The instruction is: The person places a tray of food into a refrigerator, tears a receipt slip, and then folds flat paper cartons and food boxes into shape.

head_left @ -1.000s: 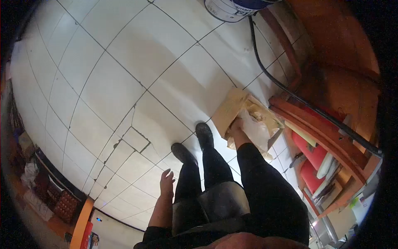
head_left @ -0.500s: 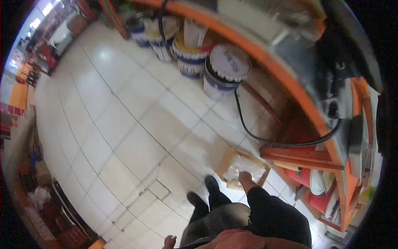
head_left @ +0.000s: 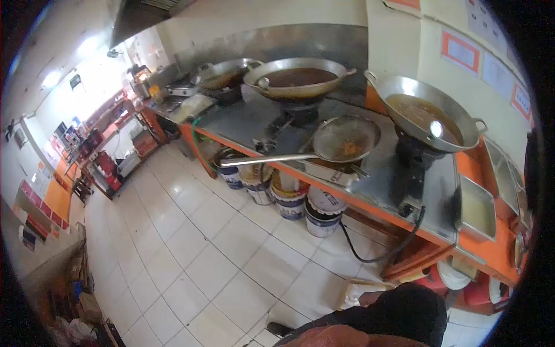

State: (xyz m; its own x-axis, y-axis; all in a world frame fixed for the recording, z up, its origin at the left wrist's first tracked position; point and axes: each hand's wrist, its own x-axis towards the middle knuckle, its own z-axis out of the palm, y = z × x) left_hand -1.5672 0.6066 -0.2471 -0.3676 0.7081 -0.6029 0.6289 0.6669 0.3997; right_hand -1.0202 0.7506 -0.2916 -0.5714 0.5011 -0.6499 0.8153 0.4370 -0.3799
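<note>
Near the bottom of the head view, my right hand (head_left: 369,298) shows as a small patch beyond a dark sleeve (head_left: 407,309). It is at a small box (head_left: 351,296) with whitish plastic in it, low on the floor beside the orange shelf unit. Whether the fingers grip the plastic or only lie over it is hidden. My left hand is outside the picture.
Three large woks with brown liquid, including the middle wok (head_left: 300,78), sit on burners along a metal-topped counter (head_left: 254,124). A long-handled strainer (head_left: 347,139) juts over its edge. Lidded buckets (head_left: 324,214) and a black hose (head_left: 370,260) are below. Metal trays (head_left: 477,208) stand right.
My view has tilted up, bringing the woks, strainer and wall into sight. The box and right hand now appear lower in the picture. My left hand has left the view.
</note>
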